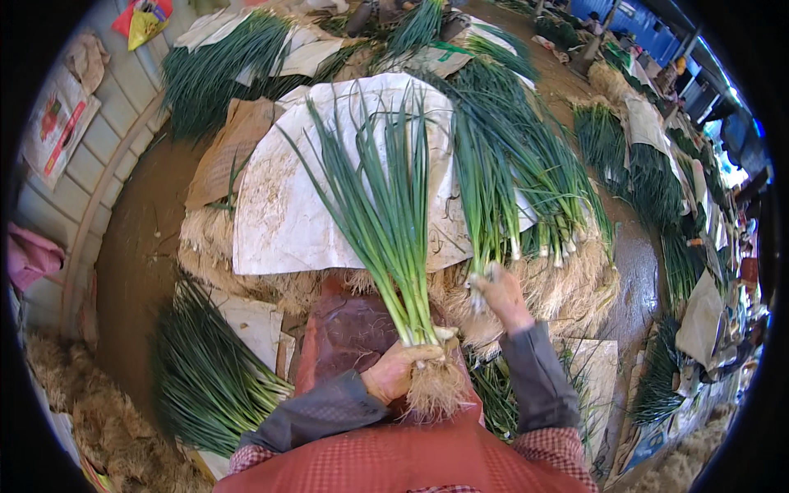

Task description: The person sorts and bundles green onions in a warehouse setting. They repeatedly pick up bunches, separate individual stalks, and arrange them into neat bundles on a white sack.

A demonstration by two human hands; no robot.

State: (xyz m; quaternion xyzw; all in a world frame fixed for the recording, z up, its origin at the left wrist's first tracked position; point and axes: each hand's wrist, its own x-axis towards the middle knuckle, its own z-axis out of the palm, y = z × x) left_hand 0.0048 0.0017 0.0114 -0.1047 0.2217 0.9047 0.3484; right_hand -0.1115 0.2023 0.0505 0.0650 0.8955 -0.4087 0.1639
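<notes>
My left hand (404, 363) grips a bunch of green onions (394, 246) just above their pale roots. The leaves fan upward over a white woven sack (296, 203), and the root tuft (436, 389) hangs below my fingers near the red apron (394, 459). To the right, my right hand (502, 293) is closed around the white stem ends of other green onions (484, 215), whose leaves lie on the sack's right side. Slight blur and my fingers hide how many stems it holds. Beside it, a larger pile of green onions (524, 148) rests with roots facing me.
A green onion heap (209, 370) lies at lower left on sacking. Brown sacking (231, 148) and another onion heap (228, 68) are beyond. A tiled wall (105, 154) bounds the left; wet floor (641, 259) and further onion rows (656, 179) run along the right.
</notes>
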